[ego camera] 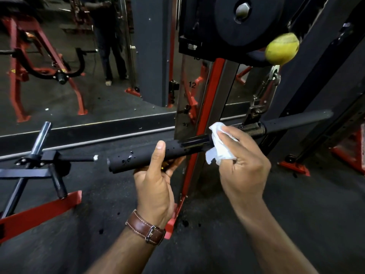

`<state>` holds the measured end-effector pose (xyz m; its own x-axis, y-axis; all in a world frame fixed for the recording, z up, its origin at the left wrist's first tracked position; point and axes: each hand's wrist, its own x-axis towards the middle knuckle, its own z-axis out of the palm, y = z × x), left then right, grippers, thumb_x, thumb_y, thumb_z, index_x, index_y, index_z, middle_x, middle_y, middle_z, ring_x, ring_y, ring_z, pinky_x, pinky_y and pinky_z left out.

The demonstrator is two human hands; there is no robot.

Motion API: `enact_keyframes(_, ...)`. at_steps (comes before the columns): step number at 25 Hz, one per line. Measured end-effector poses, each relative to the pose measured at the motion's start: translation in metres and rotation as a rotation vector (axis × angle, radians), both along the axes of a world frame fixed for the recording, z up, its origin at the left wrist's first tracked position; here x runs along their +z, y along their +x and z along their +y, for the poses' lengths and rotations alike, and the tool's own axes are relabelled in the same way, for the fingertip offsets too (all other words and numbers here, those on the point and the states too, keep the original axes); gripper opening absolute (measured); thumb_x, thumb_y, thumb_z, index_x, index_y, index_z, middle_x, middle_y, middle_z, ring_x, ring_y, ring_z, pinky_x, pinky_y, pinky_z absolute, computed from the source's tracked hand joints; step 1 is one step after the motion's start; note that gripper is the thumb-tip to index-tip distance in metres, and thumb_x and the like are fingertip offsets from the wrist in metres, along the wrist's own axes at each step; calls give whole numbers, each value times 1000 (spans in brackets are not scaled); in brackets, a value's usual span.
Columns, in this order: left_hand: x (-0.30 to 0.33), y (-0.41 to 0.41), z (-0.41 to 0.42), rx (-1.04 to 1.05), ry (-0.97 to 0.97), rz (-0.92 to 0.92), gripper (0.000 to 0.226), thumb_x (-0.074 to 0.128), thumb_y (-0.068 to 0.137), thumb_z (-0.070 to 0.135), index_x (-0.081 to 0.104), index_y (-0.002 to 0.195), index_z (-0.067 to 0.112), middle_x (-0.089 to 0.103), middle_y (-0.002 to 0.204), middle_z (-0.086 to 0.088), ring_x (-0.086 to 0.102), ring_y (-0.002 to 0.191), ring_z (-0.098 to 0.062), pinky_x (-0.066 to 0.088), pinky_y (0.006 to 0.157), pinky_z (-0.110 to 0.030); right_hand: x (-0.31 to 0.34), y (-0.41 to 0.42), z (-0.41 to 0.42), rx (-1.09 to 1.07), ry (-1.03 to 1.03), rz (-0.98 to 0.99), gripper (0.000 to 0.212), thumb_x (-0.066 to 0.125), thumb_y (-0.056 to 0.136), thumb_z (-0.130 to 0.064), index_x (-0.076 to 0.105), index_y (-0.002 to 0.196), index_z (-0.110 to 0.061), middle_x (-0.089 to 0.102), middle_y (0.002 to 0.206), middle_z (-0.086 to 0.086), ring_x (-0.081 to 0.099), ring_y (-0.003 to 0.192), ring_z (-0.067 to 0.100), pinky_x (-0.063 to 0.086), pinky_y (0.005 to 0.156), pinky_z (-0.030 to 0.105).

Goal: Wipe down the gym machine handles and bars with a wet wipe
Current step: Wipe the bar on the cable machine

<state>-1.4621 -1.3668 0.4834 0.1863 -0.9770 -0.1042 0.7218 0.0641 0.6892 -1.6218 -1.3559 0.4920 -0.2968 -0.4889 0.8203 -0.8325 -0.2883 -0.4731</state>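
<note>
Handle bar (150,157) of a cable gym machine, black and straight, runs across the middle of the view, tilted slightly up toward the right, where it meets a metal swivel collar (254,130) hung from a clip and chain. Beyond the collar a second black grip (296,120) continues to the right.

Left hand (156,182), with a brown leather watch (146,227) on the wrist, grips the bar from below, thumb pressed upward against the near side and fingers curled round the underside, steadying it.

Right hand (243,153) holds a crumpled white wet wipe (217,149) wrapped round the bar just left of the collar, fingers curled over the top so the wipe sits between palm and bar.

Judging from this, the step in hand is wiping the left grip. To do it well, the wipe should stay fully wrapped round the bar and travel along its length toward the free end, with a twist of the wrist so the underside is covered too. The steadying hand will need to shift, since it covers a stretch that has to be cleaned. The foam surface looks pitted near the free end, so firm pressure there would help.

Behind the bar stands a numbered red and steel upright (197,107). A yellow-green ball (281,48) sits at upper right, below a black weight plate (243,20).
</note>
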Motion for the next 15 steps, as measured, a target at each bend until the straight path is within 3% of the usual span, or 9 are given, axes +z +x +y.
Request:
enact_keyframes(3, -7, 13, -3, 71, -48, -4, 41, 68, 84, 36, 66, 112, 7, 71, 104, -13, 69, 92, -22, 56, 65, -28, -4, 16, 1, -63, -17, 36, 29, 74, 78, 14, 75, 105, 3, 69, 109, 18, 68, 98, 32, 58, 81, 39)
enact_keyframes(6, -5, 19, -8, 126, -64, 46, 23, 64, 83, 26, 60, 103, 17, 69, 94, -4, 69, 88, -17, 56, 60, -28, -10, 42, 0, 163, -41, 237, 31, 67, 76, 18, 72, 106, 9, 67, 108, 23, 67, 98, 36, 56, 84, 42)
enact_keyframes(10, 0, 17, -8, 104, -52, 47, 17, 67, 83, 23, 61, 98, 19, 69, 91, -2, 70, 88, -17, 58, 63, -31, -4, 43, -6, 43, 10, 98, 26, 61, 80, 11, 74, 102, 7, 67, 105, 22, 66, 93, 35, 56, 76, 43)
enact_keyframes(13, 2, 12, -6, 124, -65, 61, 12, 70, 84, 21, 63, 92, 17, 70, 84, 0, 71, 83, -15, 58, 65, -32, -8, 52, 0, 234, -13, 318, 32, 61, 73, 13, 73, 103, 8, 68, 109, 23, 64, 86, 36, 53, 77, 37)
enact_keyframes(15, 3, 11, -5, 127, -65, 25, 11, 67, 81, 23, 63, 89, 18, 70, 84, -1, 71, 84, -16, 58, 64, -31, -5, 40, -1, 220, -40, 267, 28, 62, 75, 12, 76, 98, 6, 70, 106, 21, 66, 85, 34, 53, 76, 36)
